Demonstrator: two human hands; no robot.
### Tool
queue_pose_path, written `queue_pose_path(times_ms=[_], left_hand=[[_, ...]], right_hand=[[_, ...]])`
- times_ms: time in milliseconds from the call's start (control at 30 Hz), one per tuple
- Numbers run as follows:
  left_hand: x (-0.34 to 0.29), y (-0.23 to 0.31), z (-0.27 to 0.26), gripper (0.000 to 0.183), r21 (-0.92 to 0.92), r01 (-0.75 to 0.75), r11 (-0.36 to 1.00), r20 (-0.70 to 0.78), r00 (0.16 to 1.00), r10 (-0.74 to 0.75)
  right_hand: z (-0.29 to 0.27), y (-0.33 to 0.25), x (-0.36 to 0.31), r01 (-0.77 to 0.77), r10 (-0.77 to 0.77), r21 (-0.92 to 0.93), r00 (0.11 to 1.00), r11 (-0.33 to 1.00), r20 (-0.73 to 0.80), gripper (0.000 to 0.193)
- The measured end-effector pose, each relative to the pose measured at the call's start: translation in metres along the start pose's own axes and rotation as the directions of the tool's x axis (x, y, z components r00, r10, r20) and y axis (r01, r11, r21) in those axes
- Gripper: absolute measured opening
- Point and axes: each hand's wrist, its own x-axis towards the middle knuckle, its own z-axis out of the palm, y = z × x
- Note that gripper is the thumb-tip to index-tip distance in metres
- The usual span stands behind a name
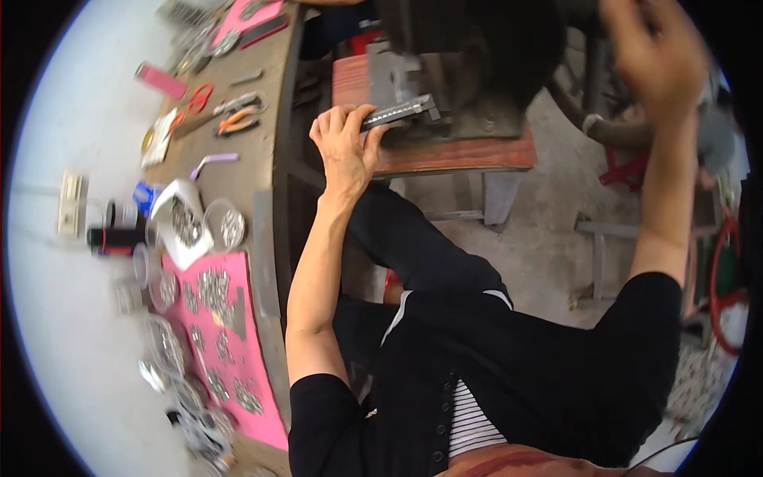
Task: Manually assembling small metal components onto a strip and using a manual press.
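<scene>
In my left hand [346, 147] is a dark metal bar-shaped jig [397, 113], pinched between thumb and fingers. A row of small shiny pieces runs along it, and a block-like end sticks out to the right. The jig is held in front of a dark, heavy machine [493, 56], close to its grey metal base [489, 119]. My right hand [660, 56] is raised at the upper right, beside the machine. Motion smears its fingers, so whatever they may hold is unclear.
The machine stands on a red wooden stool [509, 155]. Along the left, a workbench [254, 167] carries orange-handled pliers [238, 121], red scissors [200, 98], and a pink sheet [266, 397] with piles of small metal parts. Tubs of parts [230, 229] line the wall. A metal frame [600, 230] stands right.
</scene>
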Motion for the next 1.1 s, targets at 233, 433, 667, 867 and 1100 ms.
queue_pose_path(times_ms=[233, 433, 667, 867, 1100], left_hand=[[-0.075, 0.023, -0.101, 0.035, 0.355, 0.253, 0.900, -0.229, 0.957, -0.179], [-0.156, 0.075, -0.156, 0.036, 0.564, 0.501, 0.656, -0.432, 0.856, -0.282], [-0.242, 0.121, -0.199, 0.037, 0.525, 0.713, 0.464, -0.610, 0.696, -0.380], [-0.307, 0.134, -0.239, 0.034, 0.417, 0.839, 0.349, -0.650, 0.544, -0.530], [-0.342, 0.102, -0.285, 0.033, 0.370, 0.856, 0.361, -0.601, 0.517, -0.610]], right_hand=[[0.148, -0.160, -0.070, -0.264, 0.067, 0.807, 0.960, 0.528, 0.271, 0.052], [0.179, -0.282, -0.049, -0.124, -0.187, 0.976, 0.970, 0.178, 0.158, 0.056], [0.161, -0.376, -0.028, 0.070, -0.330, 0.998, 0.942, -0.002, -0.066, 0.030], [0.143, -0.460, -0.032, 0.084, -0.406, 0.992, 0.907, -0.089, -0.113, 0.030], [0.145, -0.519, -0.016, 0.067, -0.449, 0.997, 0.890, -0.038, -0.077, 0.033]])
